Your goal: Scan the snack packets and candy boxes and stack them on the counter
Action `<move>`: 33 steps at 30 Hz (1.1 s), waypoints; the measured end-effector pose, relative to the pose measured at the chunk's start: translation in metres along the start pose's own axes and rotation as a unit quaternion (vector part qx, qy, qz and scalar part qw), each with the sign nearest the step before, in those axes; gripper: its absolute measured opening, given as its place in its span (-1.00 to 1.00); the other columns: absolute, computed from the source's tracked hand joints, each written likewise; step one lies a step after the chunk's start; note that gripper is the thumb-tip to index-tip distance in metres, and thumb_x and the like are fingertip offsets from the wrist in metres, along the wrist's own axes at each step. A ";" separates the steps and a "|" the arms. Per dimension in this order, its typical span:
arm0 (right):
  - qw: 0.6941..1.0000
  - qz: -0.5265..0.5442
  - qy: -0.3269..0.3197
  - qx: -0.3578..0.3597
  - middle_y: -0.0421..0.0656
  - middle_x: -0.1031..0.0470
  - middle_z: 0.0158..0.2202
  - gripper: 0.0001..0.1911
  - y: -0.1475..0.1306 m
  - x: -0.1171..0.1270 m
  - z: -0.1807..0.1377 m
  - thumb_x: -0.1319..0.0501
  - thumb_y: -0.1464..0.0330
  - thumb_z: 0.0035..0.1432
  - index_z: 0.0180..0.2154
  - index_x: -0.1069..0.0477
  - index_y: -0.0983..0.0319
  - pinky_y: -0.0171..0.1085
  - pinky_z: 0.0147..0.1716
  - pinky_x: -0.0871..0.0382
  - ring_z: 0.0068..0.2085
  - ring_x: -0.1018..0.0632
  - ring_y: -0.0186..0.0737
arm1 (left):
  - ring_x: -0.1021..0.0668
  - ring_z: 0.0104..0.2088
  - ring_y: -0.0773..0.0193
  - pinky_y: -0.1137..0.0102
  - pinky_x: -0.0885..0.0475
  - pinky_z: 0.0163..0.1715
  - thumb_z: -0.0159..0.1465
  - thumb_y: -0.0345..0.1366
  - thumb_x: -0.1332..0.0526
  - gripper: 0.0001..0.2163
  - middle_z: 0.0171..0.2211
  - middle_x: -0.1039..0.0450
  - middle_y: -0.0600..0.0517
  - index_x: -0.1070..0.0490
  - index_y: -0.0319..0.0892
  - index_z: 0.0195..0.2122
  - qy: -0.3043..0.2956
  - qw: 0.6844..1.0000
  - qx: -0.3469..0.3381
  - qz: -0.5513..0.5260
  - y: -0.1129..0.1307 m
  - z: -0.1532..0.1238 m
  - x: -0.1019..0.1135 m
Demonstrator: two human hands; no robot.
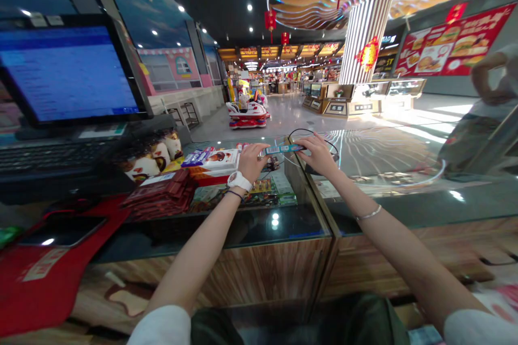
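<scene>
teal slim oblong pack (282,149) with pale print: held up above the counter, roughly level, near the far end of the gold-brown straight strip (313,199) that divides the glass-topped wooden counter (267,275).

left hand (251,160), left of the strip: thumb and fingers pinching the pack's left end. right hand (318,153), just right of the strip's far end: thumb and fingers pinching the other end. white wristwatch (239,180) on the left wrist, thin silver bangle (369,213) on the right forearm.

thin black cable loop (301,130) shows around the right hand, by the strip's far end.

left of the strip, on the counter: purple-and-white flat box (220,159) near the left hand, then a stack of dark red flat packets (159,194). well left of the strip: black monitor (68,70) with blue screen, black keyboard (44,164) below it, dark flat glossy device (62,230) on red sheet material (44,280).

far right of the strip, beyond the counter: a blurred person (489,97).
</scene>
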State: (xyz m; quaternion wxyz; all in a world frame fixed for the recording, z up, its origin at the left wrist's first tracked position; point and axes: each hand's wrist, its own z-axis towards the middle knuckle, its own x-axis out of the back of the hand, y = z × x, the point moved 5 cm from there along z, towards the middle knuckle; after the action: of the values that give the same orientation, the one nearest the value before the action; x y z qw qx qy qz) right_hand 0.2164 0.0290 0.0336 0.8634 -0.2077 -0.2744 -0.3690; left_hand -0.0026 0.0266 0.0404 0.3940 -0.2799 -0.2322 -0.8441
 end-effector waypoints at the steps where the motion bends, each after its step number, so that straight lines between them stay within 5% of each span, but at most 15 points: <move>1: 1.000 0.001 -0.002 0.001 -0.13 -0.56 -0.01 -0.67 0.001 -0.001 -0.001 -0.11 0.31 0.29 0.05 -0.47 0.09 0.12 0.34 0.01 0.07 -0.50 -0.05 | -0.54 0.02 0.15 0.23 -0.37 0.12 0.31 -0.35 -0.22 -0.80 -0.05 -0.56 -0.03 -0.48 -0.12 -0.05 0.002 1.000 -0.001 -0.008 -0.001 0.000 -0.001; 14: 1.000 -0.016 -0.021 -0.006 -0.13 -0.57 0.01 -0.64 0.005 -0.007 -0.003 -0.12 0.27 0.31 0.10 -0.46 0.06 0.18 0.35 0.11 0.06 -0.49 -0.01 | -0.55 -0.01 0.15 0.26 -0.41 0.06 0.29 -0.30 -0.28 -0.82 -0.10 -0.56 -0.04 -0.47 -0.14 -0.08 0.015 0.999 -0.031 -0.013 0.003 -0.002 -0.004; 23: 0.998 0.052 -0.025 0.005 -0.09 -0.53 0.09 -0.55 0.006 -0.001 0.002 -0.16 0.25 0.26 0.17 -0.39 0.11 0.10 0.28 -0.12 0.12 -0.48 -0.02 | -0.56 -0.02 0.16 0.27 -0.40 0.06 0.29 -0.34 -0.25 -0.84 -0.09 -0.56 -0.02 -0.48 -0.13 -0.09 0.007 1.000 -0.018 0.008 -0.001 -0.001 -0.004; 29: 0.996 0.072 -0.001 -0.053 -0.09 -0.47 0.18 -0.42 0.064 0.029 -0.005 -0.02 0.45 0.19 0.25 -0.30 0.15 0.08 0.20 -0.29 0.18 -0.45 -0.03 | -0.55 -0.03 0.16 0.30 -0.40 0.04 0.27 -0.37 -0.27 -0.84 -0.12 -0.57 0.00 -0.48 -0.13 -0.11 0.020 1.000 -0.019 0.011 -0.004 -0.002 -0.003; 33: 0.990 0.067 -0.103 -0.072 -0.03 -0.43 0.21 -0.14 0.112 0.020 -0.032 -0.05 0.61 -0.11 0.30 -0.22 0.23 0.05 0.24 -0.26 0.21 -0.44 -0.04 | -0.56 -0.03 0.14 0.28 -0.39 0.04 0.27 -0.36 -0.27 -0.85 -0.12 -0.57 -0.01 -0.48 -0.12 -0.13 0.023 0.999 -0.013 0.019 -0.007 -0.001 -0.004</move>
State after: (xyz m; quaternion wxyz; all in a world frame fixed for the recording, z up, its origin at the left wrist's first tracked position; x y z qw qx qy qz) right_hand 0.3224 0.0723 0.0048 0.8358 -0.3247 -0.3202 -0.3058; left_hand -0.0066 0.0322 0.0354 0.4114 -0.2699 -0.2070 -0.8456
